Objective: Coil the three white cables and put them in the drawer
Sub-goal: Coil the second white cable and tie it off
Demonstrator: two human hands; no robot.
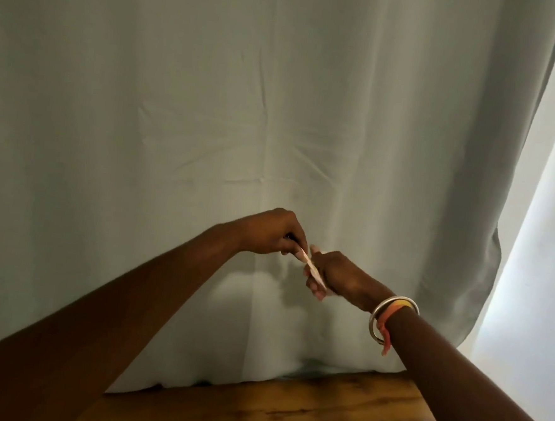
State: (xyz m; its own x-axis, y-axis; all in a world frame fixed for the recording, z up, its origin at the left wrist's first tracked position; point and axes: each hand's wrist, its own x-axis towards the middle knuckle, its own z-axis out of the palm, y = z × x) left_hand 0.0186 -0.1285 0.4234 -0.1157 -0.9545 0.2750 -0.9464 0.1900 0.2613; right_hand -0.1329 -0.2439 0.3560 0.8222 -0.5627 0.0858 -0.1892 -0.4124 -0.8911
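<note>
Held up in front of a pale grey-green curtain (211,107), above the near edge of a wooden surface (288,415): a small white cable (311,266), mostly blurred and hidden, showing only as a short pale strand running slantwise between the two hands. Probably light and limp, judging by how little effort the grip suggests; likely to spring out of its loops if released, and smooth enough to slide through a loose pinch. Best taken at the bundle itself, with the loops trapped together, and the free end fed round with the other hand (connector ends, if any, too small to make out here). Left hand (273,233) curled down from above, fingers closed in a pinch on the upper end of the strand. Right hand (337,277) just beside it and a little lower, fingers (313,283) folded around the lower part, seemingly gripping a small pale bundle, though not clear enough to say how many turns. Metal bangle (390,318) and an orange wristband (388,326) on the right wrist. No drawer in view, nor the other two cables; coiling judged under way, stowing not yet done.
</note>
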